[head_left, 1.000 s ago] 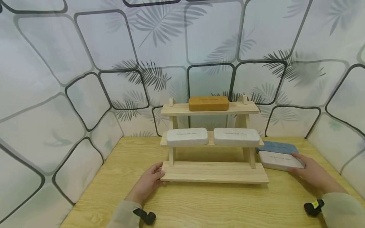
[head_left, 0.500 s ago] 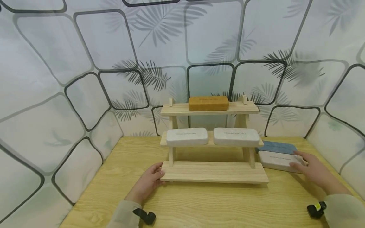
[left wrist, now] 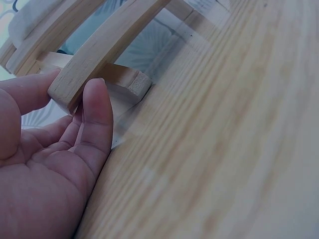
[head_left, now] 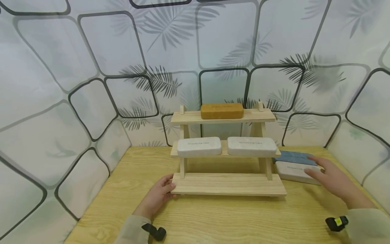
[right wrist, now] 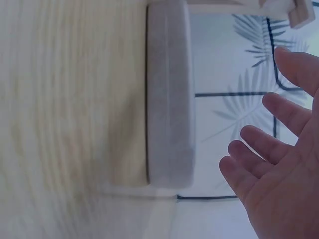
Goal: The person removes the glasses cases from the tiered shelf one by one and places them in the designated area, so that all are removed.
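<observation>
My left hand [head_left: 156,196] grips the left end of the wooden rack's bottom shelf [head_left: 228,184], thumb and fingers closing on its edge. My right hand [head_left: 333,179] hovers with fingers spread and empty over the white case [head_left: 294,171], which lies on the table [head_left: 213,220] beside the blue case [head_left: 294,157].

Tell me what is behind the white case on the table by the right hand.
Directly behind the white case lies a blue case, flat on the table beside the wooden rack. The right hand hovers open over both, hiding their right ends, so their touching cannot be confirmed.
</observation>
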### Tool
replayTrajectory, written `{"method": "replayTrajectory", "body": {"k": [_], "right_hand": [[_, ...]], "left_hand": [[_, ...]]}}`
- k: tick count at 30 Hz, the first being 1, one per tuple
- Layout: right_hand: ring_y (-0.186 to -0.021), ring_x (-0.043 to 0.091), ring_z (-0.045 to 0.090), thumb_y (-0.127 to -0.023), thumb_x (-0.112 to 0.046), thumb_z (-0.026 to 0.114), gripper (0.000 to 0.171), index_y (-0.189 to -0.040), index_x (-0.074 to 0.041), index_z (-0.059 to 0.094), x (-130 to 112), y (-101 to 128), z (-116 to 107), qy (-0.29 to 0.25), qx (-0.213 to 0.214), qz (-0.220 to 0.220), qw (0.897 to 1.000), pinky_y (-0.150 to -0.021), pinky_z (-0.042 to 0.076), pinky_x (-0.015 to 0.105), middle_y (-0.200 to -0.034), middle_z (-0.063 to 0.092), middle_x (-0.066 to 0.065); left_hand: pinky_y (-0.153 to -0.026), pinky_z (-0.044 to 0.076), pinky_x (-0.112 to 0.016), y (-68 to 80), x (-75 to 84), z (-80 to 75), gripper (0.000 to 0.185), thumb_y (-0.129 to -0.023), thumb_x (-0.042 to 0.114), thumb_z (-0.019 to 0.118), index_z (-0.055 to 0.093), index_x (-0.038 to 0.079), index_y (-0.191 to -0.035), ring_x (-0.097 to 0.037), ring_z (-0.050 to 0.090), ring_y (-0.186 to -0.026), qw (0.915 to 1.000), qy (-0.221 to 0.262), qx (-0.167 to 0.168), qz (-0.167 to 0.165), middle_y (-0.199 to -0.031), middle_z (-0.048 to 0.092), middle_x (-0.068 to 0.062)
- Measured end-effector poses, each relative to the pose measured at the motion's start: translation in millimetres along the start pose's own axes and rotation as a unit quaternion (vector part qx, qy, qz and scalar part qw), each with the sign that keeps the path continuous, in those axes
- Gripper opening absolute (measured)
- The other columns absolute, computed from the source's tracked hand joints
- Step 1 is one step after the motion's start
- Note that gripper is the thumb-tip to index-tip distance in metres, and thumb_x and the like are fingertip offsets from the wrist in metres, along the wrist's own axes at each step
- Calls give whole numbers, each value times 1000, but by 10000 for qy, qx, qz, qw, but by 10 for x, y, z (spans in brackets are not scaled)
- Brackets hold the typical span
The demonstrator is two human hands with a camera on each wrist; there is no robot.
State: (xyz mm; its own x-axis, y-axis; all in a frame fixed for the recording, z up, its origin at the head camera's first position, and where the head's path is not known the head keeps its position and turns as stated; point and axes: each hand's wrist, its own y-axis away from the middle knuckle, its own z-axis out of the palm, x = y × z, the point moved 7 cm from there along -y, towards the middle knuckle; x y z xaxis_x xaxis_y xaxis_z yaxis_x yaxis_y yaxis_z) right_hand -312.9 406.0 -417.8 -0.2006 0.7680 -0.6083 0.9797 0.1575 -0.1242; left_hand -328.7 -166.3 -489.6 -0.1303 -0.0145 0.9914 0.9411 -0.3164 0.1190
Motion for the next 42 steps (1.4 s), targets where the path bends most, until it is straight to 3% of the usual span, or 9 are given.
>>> {"method": "replayTrajectory", "body": {"k": [12, 32, 42], "right_hand": [[-132, 62, 30, -105, -41, 55, 76, -157, 4, 25, -414, 32, -1, 81, 11, -115, 9999, -98, 33, 73, -153, 26, 39], [-135, 57, 31, -104, -37, 59, 71, -157, 1, 30, -804, 54, 64, -37, 124, -571, 9983, -98, 32, 71, -154, 30, 32], [-136, 52, 33, -104, -32, 60, 68, -159, -7, 30, -991, 47, 63, -67, 137, -764, 9970, -99, 34, 69, -156, 32, 28]], "left_hand": [[-86, 52, -35, -6, -14, -5, 62, -106, 21, 55, 25, -1, -156, -24, 60, -110, 10000, 4, -17, -2, -136, 49, -23], [-87, 52, -36, 5, -20, -9, 61, -106, 20, 54, 26, 0, -156, -24, 59, -110, 10000, 34, 34, -7, -137, 48, -22], [-87, 53, -37, -2, -3, -2, 59, -106, 19, 54, 27, -1, -156, -24, 60, -109, 10000, -4, 77, -13, -136, 49, -23]]}}
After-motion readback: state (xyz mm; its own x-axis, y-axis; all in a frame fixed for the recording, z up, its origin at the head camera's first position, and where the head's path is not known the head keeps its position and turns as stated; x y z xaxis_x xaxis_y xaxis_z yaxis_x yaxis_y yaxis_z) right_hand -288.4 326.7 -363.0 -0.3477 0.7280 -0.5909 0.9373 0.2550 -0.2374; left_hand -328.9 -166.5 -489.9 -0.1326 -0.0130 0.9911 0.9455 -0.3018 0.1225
